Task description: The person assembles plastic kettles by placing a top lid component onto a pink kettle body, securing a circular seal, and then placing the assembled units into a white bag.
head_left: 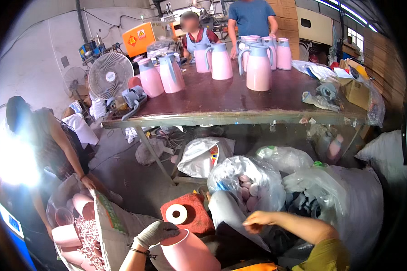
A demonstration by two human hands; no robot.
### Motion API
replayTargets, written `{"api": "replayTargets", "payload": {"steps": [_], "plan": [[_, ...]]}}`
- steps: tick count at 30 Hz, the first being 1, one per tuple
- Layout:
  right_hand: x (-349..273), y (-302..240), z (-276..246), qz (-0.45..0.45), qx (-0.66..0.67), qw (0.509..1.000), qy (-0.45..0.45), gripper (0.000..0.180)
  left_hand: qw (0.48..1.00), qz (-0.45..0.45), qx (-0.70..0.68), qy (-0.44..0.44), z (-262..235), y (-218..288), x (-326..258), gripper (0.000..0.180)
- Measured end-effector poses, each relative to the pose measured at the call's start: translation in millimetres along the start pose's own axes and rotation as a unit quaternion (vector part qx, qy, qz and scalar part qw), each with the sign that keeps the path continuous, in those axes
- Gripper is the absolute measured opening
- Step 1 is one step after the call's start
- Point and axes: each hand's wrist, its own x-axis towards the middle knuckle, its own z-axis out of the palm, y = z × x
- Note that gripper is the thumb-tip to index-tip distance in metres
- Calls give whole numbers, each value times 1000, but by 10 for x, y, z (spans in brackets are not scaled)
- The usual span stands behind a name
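Observation:
My left hand (156, 234), in a whitish knit glove, grips the rim of a pink jug body (190, 253) near the lower edge. The jug body leans, its open mouth tilted up toward the left. My bare right hand (258, 221) is held in the air right of my lap, its fingers loosely bent and apart, with nothing visible in them. It is close to a clear plastic bag (221, 174) of pink round discs (246, 192). A white ring-shaped roll (176, 214) lies on a red cushioned seat (196, 205) just beyond my left hand.
Left, a sack (105, 217) holds pink jug bodies and small pink pieces; a person (49, 140) bends over it. Another bag (303, 203) holds dark grey parts. Beyond stands a table (199, 101) with pink jugs (259, 72) and a fan (111, 76) beside it; two people are behind it.

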Motion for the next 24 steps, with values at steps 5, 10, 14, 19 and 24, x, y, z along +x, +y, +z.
{"api": "replayTargets", "payload": {"steps": [5,10,14,19,24], "plan": [[-631,1571,-374,271,-525,742,318,25,941,-58,-328,63,326,348,-74,27],[-1182,3235,-368,459,-442,730,245,28,835,69,-544,39,861,-322,605,24],[-805,3289,-2,457,-355,770,268,30,822,64,-562,64,869,-620,466,27],[-806,3121,11,466,-297,774,309,35,746,108,-646,120,1370,-869,606,28],[-816,2967,52,473,-248,772,345,41,759,153,-631,44,1204,-771,520,34]]}}
